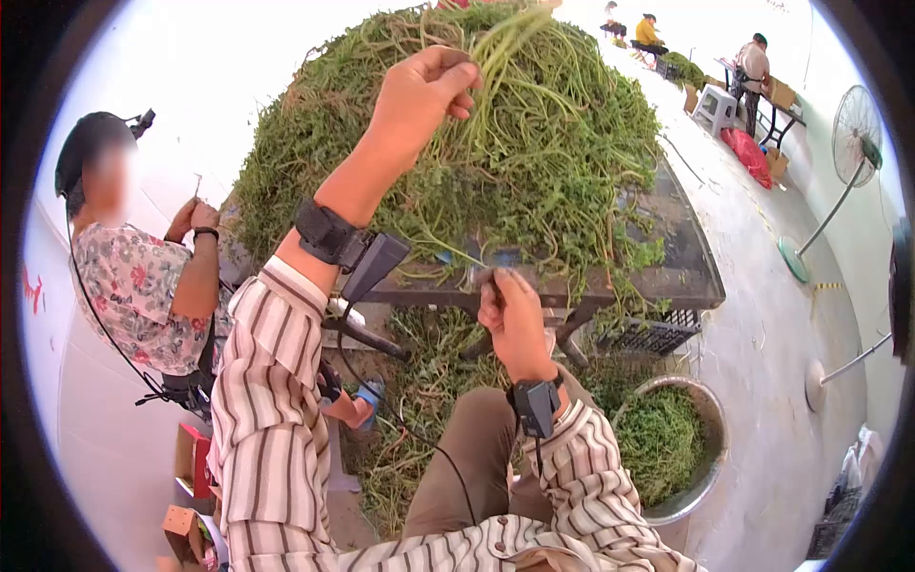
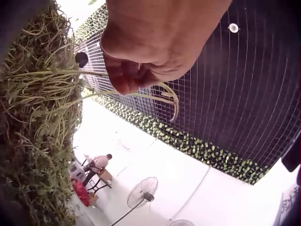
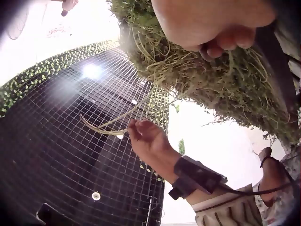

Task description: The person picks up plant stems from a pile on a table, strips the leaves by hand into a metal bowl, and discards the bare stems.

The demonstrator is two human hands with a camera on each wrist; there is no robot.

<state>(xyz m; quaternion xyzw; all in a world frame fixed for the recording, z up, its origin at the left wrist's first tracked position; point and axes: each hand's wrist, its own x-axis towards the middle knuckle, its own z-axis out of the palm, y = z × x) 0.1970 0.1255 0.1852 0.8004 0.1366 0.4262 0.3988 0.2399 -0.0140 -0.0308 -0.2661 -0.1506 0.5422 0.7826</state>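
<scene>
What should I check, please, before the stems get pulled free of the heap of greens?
1. Left hand pinches a few stems: ok.
2. Left grip sits near the stem ends: ok.
3. Stems free of the heap of greens: not ok, they run into it.
4. Right hand at the table edge, fingers curled: ok; what it holds, cannot tell.
5. Metal basin within reach beside the knee: ok.

One big heap of greens (image 1: 496, 143) piled on one dark surface (image 1: 691, 272). One metal basin (image 1: 710, 419) on the floor, one black crate (image 1: 658, 336) under the surface. Two standing fans: one (image 1: 855, 133), two (image 1: 901, 286). One white stool (image 1: 717, 107). One person in a floral shirt (image 1: 133, 286) nearby, three more people far back.
</scene>
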